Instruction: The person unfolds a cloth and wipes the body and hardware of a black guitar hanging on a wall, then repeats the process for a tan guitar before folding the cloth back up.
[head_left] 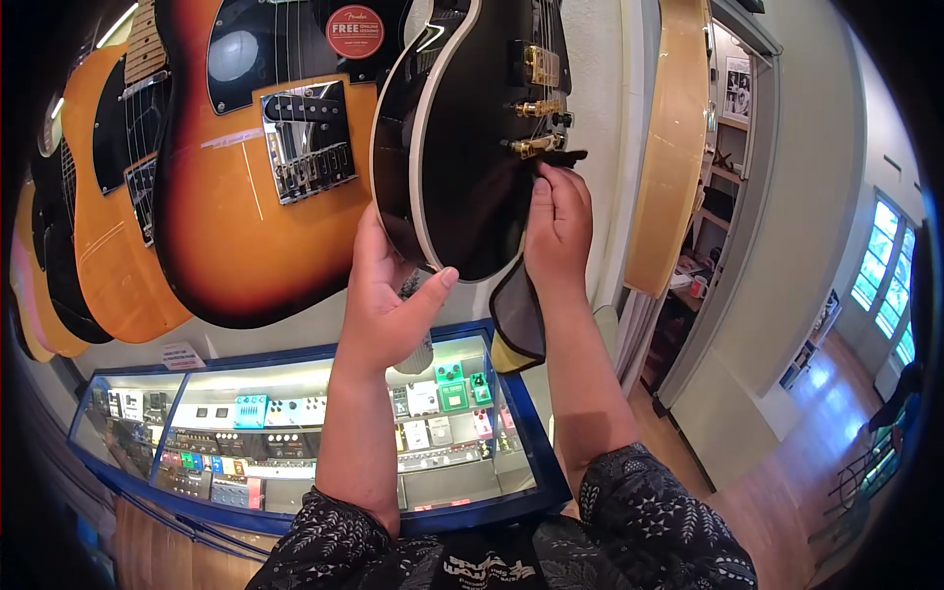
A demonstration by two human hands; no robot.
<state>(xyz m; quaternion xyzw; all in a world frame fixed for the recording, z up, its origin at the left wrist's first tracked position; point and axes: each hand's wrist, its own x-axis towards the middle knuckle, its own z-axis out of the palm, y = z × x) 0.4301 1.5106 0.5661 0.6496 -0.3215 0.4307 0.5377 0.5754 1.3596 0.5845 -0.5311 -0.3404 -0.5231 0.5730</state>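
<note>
- Head view, the only one. Black guitar (462, 138) hangs on the wall at 12 o'clock, body down, cream binding along its edge, gold hardware (536, 108) near its right side.
- Left hand (388, 295) at centre: palm cupped against the lower rim of the black guitar, thumb pressed on the binding at about 6 o'clock of the body. Fingers curl behind the body, steadying it, not clenched.
- Right hand (558, 221) just to 3 o'clock of the left: fingers pinch a dark cloth (519, 315) against the guitar face just below the gold hardware. Cloth tail hangs down past the wrist, yellow underside showing at its lower end.
- Judgement, step in hand: wiping the guitar face near the hardware. To do it well, keep the left hand braced under the rim so the body does not swing on its hanger; work the cloth in short light strokes; keep it from snagging on the gold parts.
- Sunburst guitar (256, 197) hangs touching or just beside the black one at 9 o'clock; cannot tell which. More guitars further toward 9 o'clock.
- Natural-wood guitar (674, 147) edge-on at 3 o'clock.
- Glass case (295, 433) of pedals below the hands at 6 o'clock, blue-framed.
- Hidden or unclear: left fingertips are behind the guitar body; necks and hangers cut off at the top; small print on the red sticker (354, 31) not readable beyond "FREE"; fisheye corners black; pedal labels too small.
</note>
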